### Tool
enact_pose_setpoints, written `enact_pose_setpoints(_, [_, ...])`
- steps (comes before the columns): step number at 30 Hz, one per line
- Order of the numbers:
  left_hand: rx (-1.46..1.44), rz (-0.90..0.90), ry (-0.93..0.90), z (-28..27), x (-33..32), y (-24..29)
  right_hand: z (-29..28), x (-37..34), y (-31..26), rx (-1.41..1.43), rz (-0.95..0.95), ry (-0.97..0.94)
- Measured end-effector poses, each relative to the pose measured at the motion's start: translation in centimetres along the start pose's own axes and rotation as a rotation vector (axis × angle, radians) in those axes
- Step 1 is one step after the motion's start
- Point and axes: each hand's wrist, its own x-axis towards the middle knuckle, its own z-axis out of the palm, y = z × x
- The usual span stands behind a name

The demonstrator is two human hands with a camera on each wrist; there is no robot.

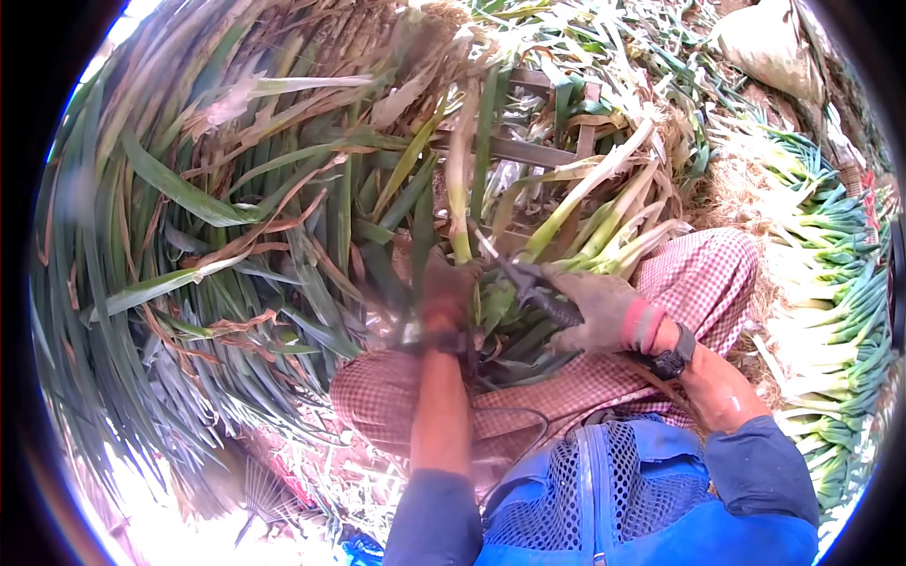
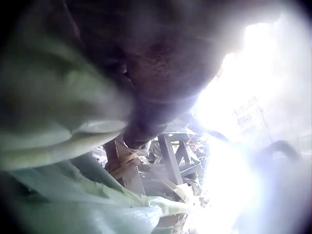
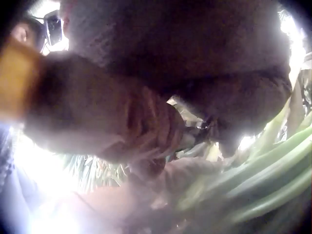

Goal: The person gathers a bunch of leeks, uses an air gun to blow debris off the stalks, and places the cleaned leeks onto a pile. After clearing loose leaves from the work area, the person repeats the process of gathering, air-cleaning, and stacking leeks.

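In the head view my gloved left hand (image 1: pixel 447 288), slightly blurred, grips a long green onion (image 1: pixel 460 179) just above its leaves. Its pale stalk stands up away from me, root end at the far side. My gloved right hand (image 1: pixel 599 307) holds a dark blow gun (image 1: pixel 533 283), its thin nozzle pointing at the stalk close to my left fingers. Peeled-looking pale onions (image 1: pixel 604 241) lie just beyond the right hand. In the left wrist view the dark left hand (image 2: pixel 165 63) is above green leaves (image 2: pixel 97 195). The right hand (image 3: pixel 122 112) mostly fills its own view.
A big heap of unpeeled green onions (image 1: pixel 189 236) fills the left side. A slatted frame (image 1: pixel 519 151) stands ahead amid peelings. Along the right lies a row of onions (image 1: pixel 830 311); a pale sack (image 1: pixel 769 47) sits at the far right. A thin black cable (image 1: pixel 528 412) loops over my lap.
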Motion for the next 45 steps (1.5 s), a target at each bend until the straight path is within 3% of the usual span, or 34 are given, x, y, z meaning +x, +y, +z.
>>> enact_pose_setpoints(1, [0.043,0.002,0.016,-0.1,0.2,-0.7,-0.2,-0.2,-0.3,0.006,-0.019,-0.055])
enact_pose_setpoints(2, [0.428,0.181,-0.038,-0.6,0.3,-1.5,-0.5,-0.3,-0.9,0.004,-0.019,-0.055])
enact_pose_setpoints(4, [0.812,0.362,-0.09,-0.6,0.2,-2.4,-1.0,0.2,-2.1,0.004,0.095,-0.192])
enact_pose_setpoints(7, [0.472,0.367,-0.023,-0.3,-0.1,-1.6,0.2,1.2,-0.9,-0.022,0.035,0.009])
enact_pose_setpoints(9, [0.302,0.078,0.019,0.1,-0.7,0.3,2.6,1.9,1.6,-0.076,-0.172,0.21])
enact_pose_setpoints(10, [0.243,-0.019,0.038,0.0,-1.1,1.2,1.3,2.1,0.0,-0.078,-0.174,0.208])
enact_pose_setpoints(12, [0.082,-0.087,-0.015,-0.3,-1.6,3.0,-1.8,2.9,-2.5,-0.063,0.216,-0.096])
enact_pose_setpoints(13, [0.081,-0.089,-0.015,-0.5,-1.9,3.9,-2.4,3.9,-2.2,-0.035,0.224,-0.077])
enact_pose_setpoints(15, [-0.19,-0.166,-0.065,-1.1,-2.6,4.5,-2.5,4.7,-1.2,-0.017,0.158,-0.024])
enact_pose_setpoints(18, [-0.18,-0.131,-0.121,-3.4,-2.6,3.0,-2.5,3.6,-0.8,0.009,0.077,-0.008])
enact_pose_setpoints(20, [-0.279,-0.145,-0.115,-3.4,-2.1,0.3,-1.9,1.6,-1.0,0.116,-0.049,-0.139])
enact_pose_setpoints(21, [-0.295,-0.103,-0.127,-3.4,-2.3,0.4,-2.5,0.8,-2.3,0.153,0.058,-0.293])
enact_pose_setpoints(22, [-0.312,-0.062,-0.137,-3.4,-2.6,0.4,-0.9,0.0,-1.1,0.156,-0.052,-0.244])
enact_pose_setpoints(26, [-0.422,-0.155,-0.122,-3.0,-2.5,0.9,-0.6,0.3,-2.0,0.088,0.055,-0.204])
enact_pose_setpoints(28, [-0.306,-0.088,-0.09,-3.0,-2.3,0.9,-0.6,0.3,-1.9,0.105,0.088,-0.186])
enact_pose_setpoints(30, [-0.252,-0.079,-0.049,-2.6,-2.3,0.3,-0.3,-0.4,-1.2,0.154,-0.053,-0.175])
enact_pose_setpoints(32, [-0.2,-0.058,-0.016,-1.9,-1.9,-0.5,-0.3,0.2,-1.3,0.113,-0.062,-0.144])
enact_pose_setpoints(35, [-0.144,0.012,0.075,-1.6,-1.6,-1.4,-1.8,4.3,-1.7,0.045,0.124,-0.056])
enact_pose_setpoints(37, [-0.112,-0.012,0.04,-1.7,-2.3,0.4,-3.0,6.8,-2.1,0.002,0.149,0.074])
enact_pose_setpoints(42, [-0.151,-0.07,0.053,-1.8,-3.5,3.3,-4.6,14.1,0.2,-0.066,0.213,0.183])
enact_pose_setpoints(45, [-0.155,-0.098,0.007,-1.8,-4.5,4.6,-4.7,12.9,0.4,-0.027,0.195,0.202])
